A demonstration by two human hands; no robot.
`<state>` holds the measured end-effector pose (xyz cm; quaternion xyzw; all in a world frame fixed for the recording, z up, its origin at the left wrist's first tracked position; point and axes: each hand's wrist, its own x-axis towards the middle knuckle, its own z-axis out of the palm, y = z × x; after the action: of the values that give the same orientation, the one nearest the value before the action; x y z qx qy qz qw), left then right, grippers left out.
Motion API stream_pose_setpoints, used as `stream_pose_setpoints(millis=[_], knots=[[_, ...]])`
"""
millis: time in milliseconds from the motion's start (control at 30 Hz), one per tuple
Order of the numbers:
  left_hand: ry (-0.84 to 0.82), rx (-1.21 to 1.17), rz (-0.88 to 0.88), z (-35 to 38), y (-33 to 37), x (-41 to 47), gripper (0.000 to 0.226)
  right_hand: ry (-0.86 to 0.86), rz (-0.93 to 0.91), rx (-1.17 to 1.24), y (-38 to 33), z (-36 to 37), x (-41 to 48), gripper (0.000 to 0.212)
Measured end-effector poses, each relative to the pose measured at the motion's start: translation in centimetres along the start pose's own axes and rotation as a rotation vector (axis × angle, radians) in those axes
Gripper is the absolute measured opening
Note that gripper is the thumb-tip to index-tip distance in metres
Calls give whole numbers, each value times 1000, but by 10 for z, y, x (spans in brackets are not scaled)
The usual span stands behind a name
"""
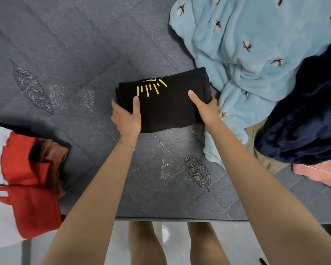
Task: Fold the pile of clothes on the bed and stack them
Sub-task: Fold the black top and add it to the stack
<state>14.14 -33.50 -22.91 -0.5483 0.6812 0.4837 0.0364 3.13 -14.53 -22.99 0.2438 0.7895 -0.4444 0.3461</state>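
I see the folded black garment [164, 106], with yellow ray marks printed on its top face, lying on the grey quilted bed [65, 54] near the middle of the view. My left hand [126, 117] grips its left end, thumb on top and fingers curled around the edge. My right hand [205, 109] grips the right end the same way, thumb flat on the cloth and fingers tucked out of sight at the side. I cannot tell whether the bundle is lifted or resting on the cover.

Just beside my right hand, a rumpled light blue fleece [246, 44] crowds the garment's right edge and touches it. A navy garment [304, 115] lies heaped over the fleece further right, with a khaki piece [260, 148] under it and a pink piece [319, 173] at the bed's near edge. Well apart on the left sits a red and white garment [27, 178] with a rust-brown piece [54, 153] against it.
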Motion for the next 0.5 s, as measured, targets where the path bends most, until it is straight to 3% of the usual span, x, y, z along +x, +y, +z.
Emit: stream_pose_setpoints(millis=[133, 233, 333, 500], knots=[[-140, -284, -145, -12, 7, 1, 75, -139, 76, 193, -3, -8, -1, 124], [-273, -501, -275, -29, 13, 4, 62, -217, 38, 259, -6, -9, -15, 110], [-406, -619, -406, -44, 16, -10, 63, -281, 10, 326, -4, -6, -35, 98], [-390, -886, -351, -73, 13, -44, 61, -331, -61, 432, -9, -4, -77, 70]])
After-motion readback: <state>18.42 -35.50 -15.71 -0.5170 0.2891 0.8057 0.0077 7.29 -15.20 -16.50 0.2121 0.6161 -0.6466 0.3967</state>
